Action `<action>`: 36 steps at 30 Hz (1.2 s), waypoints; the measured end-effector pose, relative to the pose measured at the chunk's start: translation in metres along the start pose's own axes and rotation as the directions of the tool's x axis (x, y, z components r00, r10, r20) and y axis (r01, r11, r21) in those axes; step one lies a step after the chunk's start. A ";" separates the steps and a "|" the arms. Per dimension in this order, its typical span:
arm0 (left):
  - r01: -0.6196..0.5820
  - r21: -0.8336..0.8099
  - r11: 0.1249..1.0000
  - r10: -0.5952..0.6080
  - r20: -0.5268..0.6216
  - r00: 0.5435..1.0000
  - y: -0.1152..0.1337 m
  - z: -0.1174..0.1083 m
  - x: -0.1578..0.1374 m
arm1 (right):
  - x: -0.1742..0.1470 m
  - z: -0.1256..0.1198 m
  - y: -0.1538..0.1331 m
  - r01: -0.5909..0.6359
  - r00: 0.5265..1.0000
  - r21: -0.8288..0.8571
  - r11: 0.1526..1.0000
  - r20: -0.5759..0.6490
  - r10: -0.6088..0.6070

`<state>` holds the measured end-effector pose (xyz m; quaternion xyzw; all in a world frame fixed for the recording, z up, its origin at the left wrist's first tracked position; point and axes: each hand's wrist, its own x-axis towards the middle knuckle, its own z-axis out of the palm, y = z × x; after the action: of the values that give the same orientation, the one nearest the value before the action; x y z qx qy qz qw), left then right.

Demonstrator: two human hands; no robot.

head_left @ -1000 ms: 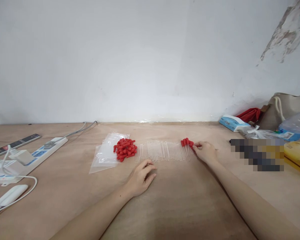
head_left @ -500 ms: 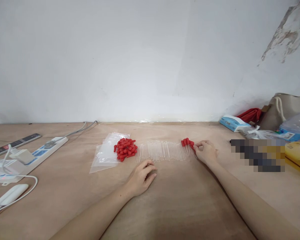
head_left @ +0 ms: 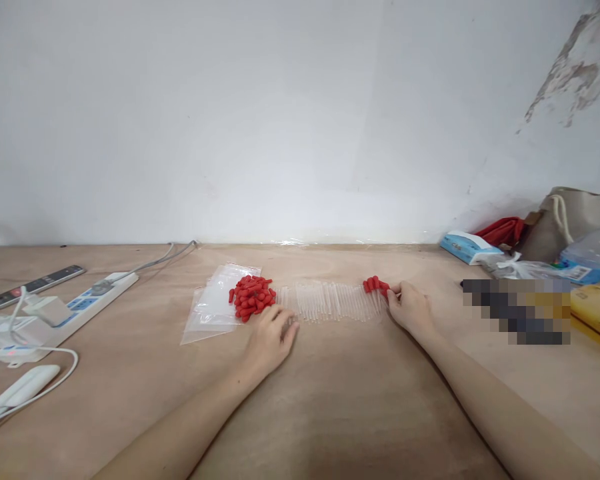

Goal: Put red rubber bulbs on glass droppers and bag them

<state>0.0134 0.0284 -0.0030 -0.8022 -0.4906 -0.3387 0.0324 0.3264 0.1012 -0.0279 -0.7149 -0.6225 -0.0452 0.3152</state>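
In the head view, your left hand (head_left: pixel 266 341), half open with loosely curled fingers, is just beside the red bulb pile (head_left: pixel 251 295). Your right hand (head_left: pixel 409 308), its hold unclear, meets red-tipped tubes (head_left: pixel 373 285). Clear tubes (head_left: pixel 325 301) lie between; plastic bags (head_left: pixel 207 308) flank the pile.

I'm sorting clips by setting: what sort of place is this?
Probably a makeshift indoor work table: small red pieces and thin clear tubes are laid out on it, a power strip lies at the left, and a white wall stands behind.
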 end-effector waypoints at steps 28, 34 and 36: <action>0.245 0.662 0.708 -0.445 0.149 0.883 -0.022 0.014 0.071 | -0.004 -0.007 -0.009 0.014 0.989 0.063 0.998 -0.150 -0.005; 0.226 0.666 0.711 -0.447 0.180 0.876 -0.021 0.018 0.070 | -0.008 -0.004 -0.012 0.092 0.971 0.100 0.991 -0.231 -0.067; 0.222 0.665 0.713 -0.442 0.181 0.879 -0.019 0.018 0.070 | -0.011 -0.002 -0.016 0.143 0.967 0.139 0.980 -0.230 -0.108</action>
<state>0.0270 0.0986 0.0181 -0.6863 -0.7108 -0.0185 0.1529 0.3103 0.0908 -0.0250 -0.6377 -0.6292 -0.0962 0.4338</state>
